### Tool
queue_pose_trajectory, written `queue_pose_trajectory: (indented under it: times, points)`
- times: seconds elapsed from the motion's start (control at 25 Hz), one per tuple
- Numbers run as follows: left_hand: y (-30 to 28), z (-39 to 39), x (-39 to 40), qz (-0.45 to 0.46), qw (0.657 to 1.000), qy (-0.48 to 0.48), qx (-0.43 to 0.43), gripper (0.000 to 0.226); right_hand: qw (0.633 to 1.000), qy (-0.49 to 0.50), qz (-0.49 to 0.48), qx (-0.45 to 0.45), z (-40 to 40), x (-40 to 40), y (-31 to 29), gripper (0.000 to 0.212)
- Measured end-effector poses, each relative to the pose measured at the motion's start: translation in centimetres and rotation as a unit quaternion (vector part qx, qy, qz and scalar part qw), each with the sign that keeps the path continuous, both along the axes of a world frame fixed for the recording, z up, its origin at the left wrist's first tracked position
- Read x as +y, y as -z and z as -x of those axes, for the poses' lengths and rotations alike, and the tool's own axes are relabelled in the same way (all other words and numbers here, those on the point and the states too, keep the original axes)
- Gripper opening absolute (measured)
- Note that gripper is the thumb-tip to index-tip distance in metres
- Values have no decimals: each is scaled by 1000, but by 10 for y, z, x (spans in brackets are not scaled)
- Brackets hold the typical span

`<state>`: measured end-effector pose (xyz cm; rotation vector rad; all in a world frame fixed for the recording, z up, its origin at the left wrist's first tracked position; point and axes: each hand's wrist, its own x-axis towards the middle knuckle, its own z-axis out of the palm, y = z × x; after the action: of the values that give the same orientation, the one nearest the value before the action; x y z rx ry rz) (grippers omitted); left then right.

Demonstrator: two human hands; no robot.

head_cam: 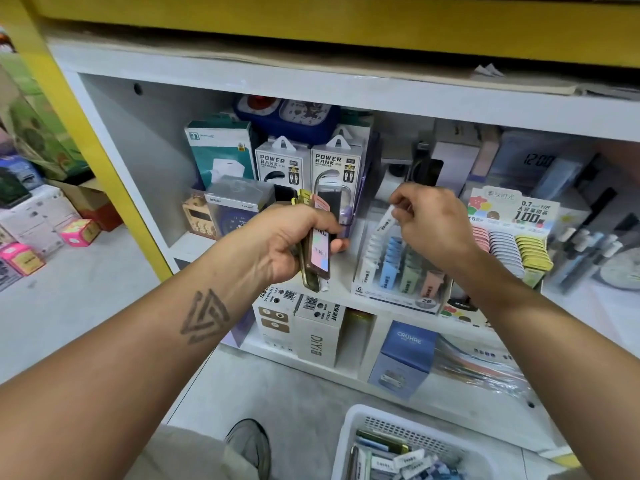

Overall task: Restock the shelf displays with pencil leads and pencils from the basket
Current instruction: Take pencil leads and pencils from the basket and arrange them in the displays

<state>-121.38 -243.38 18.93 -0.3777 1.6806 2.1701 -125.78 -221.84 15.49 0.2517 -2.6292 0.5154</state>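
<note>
Now we restock: our right hand (429, 220) pinches a white lead case (385, 221) above the display (398, 271); left hand (287, 244) grips spare cases (317, 247). Next, we judge, slot it into the white row.

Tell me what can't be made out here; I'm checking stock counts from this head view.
- Lead cases in the left hand: fingers cover most, count unclear.
- White case pinched by the right hand: print too small and blurred.
- White basket: cut off by the bottom edge, contents partly unseen.
- 2B display box: back rows hidden by the right forearm.
</note>
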Motion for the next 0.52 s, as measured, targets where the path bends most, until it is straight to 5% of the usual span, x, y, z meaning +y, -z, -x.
queue_pose_trajectory:
  times: [0.52]
  points:
    - [0,-8,4,6,999,44,-11,25,996,-50,-21,-74,0,-12,15,16]
